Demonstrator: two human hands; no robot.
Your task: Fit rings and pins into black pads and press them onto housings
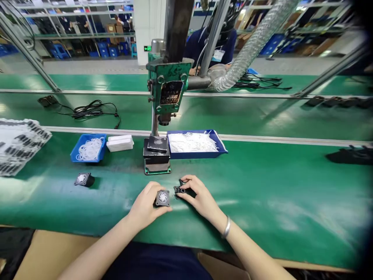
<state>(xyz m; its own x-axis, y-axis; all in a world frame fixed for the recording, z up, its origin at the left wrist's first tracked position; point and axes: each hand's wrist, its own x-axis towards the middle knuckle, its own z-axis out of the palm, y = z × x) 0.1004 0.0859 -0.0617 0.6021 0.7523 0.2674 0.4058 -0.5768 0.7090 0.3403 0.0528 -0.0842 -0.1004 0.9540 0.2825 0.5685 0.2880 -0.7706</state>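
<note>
Thumb and fingers of my left hand (145,205) are wrapped round a small square black part (162,198) with a white swirl-shaped disc in its face. Close to its right, my right hand (199,196) pinches a black plastic bracket (181,189) with a round hole in it. A narrow gap separates the two parts, just above the green mat (262,186). Another black part with a white swirl disc (84,179) lies on the mat to the left. Beyond my hands stands a green press (169,87), with a black block (156,149) on its base.
White rings fill a blue tray (72,157) at the left, beside a stack of white strips (120,143). A longer blue bin (198,154) holds white pieces. Coiled black cable (93,109) lies farther back. Across the bench sits a person (192,44) behind a clear hose (253,46).
</note>
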